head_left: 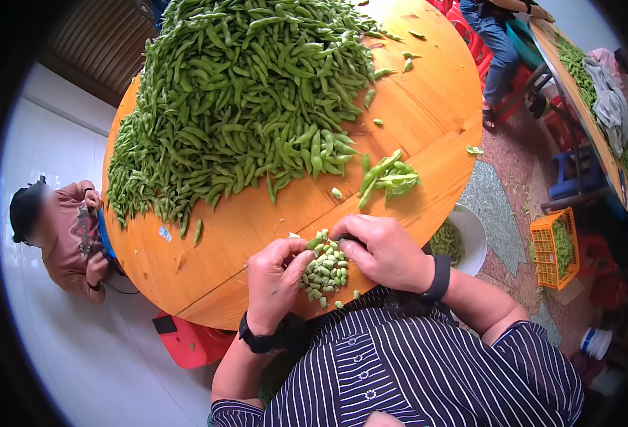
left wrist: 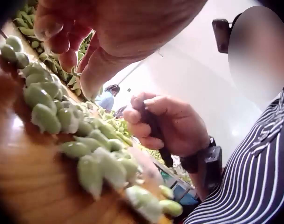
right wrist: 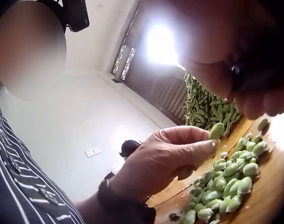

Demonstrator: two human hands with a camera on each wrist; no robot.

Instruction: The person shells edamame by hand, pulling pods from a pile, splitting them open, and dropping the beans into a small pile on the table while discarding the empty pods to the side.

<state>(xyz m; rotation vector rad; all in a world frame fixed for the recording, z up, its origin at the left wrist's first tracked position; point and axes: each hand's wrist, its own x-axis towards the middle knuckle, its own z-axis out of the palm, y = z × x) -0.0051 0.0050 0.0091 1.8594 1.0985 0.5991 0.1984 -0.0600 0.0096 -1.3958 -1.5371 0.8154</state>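
Observation:
A small heap of shelled green beans point(head_left: 326, 270) lies at the near edge of the round orange table point(head_left: 428, 99). My left hand point(head_left: 301, 257) sits at the heap's left side and pinches a green bean pod point(right wrist: 217, 130) between thumb and fingertips. My right hand point(head_left: 349, 238) hovers over the heap's far right side, its fingers curled round a dark-handled tool point(left wrist: 156, 133); the tool's tip is hidden. The two hands almost meet above the beans point(right wrist: 228, 179).
A big pile of whole pods point(head_left: 243, 92) covers the far half of the table, with a small cluster of pods point(head_left: 389, 178) to the right. A white bowl point(head_left: 471, 238), an orange crate point(head_left: 555, 249) and a red stool point(head_left: 189, 341) stand on the floor. A person point(head_left: 58, 228) sits at left.

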